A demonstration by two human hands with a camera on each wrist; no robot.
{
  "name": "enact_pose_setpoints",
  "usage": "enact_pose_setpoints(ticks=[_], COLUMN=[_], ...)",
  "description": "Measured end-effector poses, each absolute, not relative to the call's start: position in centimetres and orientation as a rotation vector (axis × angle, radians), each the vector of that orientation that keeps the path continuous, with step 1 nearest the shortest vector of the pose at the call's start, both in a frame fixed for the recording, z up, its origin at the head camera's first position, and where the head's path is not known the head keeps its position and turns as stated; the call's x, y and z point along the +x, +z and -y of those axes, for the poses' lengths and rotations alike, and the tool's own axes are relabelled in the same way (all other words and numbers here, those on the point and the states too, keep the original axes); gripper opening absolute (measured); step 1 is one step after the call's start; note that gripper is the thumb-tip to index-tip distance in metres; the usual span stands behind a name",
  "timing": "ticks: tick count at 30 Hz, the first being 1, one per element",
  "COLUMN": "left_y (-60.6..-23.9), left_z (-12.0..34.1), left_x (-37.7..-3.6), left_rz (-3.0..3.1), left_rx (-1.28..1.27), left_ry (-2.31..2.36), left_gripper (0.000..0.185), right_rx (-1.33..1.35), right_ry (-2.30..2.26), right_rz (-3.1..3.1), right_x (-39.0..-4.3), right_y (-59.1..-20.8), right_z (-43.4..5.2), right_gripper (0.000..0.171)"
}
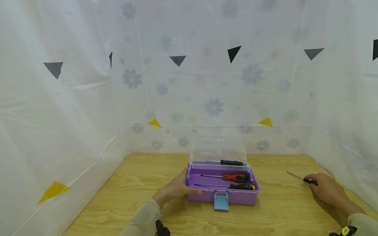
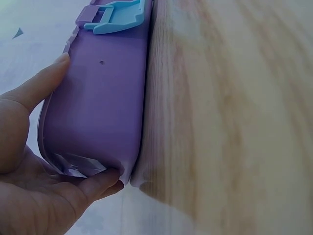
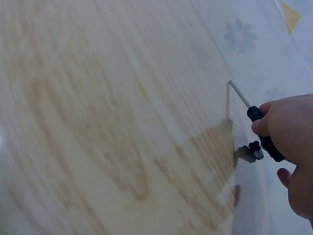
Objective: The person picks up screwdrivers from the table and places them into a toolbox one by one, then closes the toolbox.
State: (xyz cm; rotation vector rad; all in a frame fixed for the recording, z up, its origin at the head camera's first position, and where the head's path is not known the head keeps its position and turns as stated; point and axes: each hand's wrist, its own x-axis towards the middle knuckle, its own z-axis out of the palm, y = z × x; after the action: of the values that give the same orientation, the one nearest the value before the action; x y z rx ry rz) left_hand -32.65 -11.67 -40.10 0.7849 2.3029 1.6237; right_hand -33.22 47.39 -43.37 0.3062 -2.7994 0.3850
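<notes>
A purple toolbox (image 1: 206,194) with a clear raised lid (image 1: 218,149) and a light-blue latch (image 1: 221,200) stands on the wooden table (image 1: 124,190). Inside lie an orange-handled screwdriver (image 1: 234,177) and a black-and-yellow one (image 1: 242,186); a black-handled one (image 1: 231,162) rests on the back tray. My left hand (image 1: 175,188) holds the box's left front corner (image 2: 98,122), thumb on its front wall. My right hand (image 1: 326,188) grips the black handle of a thin screwdriver (image 1: 298,178) (image 3: 254,122) lying on the table at the right, its shaft pointing back left.
Translucent flowered curtains (image 1: 206,82) with black and yellow triangles wall in the table on three sides. The right curtain (image 3: 274,58) hangs close beside my right hand. Bare wood lies between the box and the right hand.
</notes>
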Motion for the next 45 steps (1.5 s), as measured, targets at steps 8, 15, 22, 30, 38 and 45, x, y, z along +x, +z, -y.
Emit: enact_pose_setpoints(ticks=[8, 15, 22, 30, 38, 45], left_y=[-40.5, -40.5, -40.4, -40.2, -40.3, -40.1], left_z=[11.7, 11.7, 11.7, 11.7, 11.7, 11.7], left_x=[-32.9, -33.0, -33.0, -32.8, -32.8, -32.6], left_rz=[-2.283, -2.263, -2.273, -2.281, -2.287, -2.279], left_rx=[0.791, 0.800, 0.795, 0.782, 0.775, 0.785], left_ry=[1.628, 1.648, 1.644, 1.631, 1.629, 1.634], left_gripper=[0.121, 0.124, 0.123, 0.122, 0.123, 0.120], right_rx=[0.265, 0.183, 0.050, -0.083, -0.047, 0.005], right_ry=[0.476, 0.563, 0.710, 1.013, 1.155, 1.178], right_rz=[2.762, 2.780, 2.794, 2.722, 2.663, 2.726], right_x=[-32.8, -32.6, -32.4, -32.1, -32.2, -31.9], right_y=[-43.1, -42.6, -42.5, -42.6, -42.4, -40.9], right_z=[-47.1, -47.3, -47.7, -47.9, -47.7, -47.1], right_gripper=[0.024, 0.028, 0.035, 0.049, 0.050, 0.051])
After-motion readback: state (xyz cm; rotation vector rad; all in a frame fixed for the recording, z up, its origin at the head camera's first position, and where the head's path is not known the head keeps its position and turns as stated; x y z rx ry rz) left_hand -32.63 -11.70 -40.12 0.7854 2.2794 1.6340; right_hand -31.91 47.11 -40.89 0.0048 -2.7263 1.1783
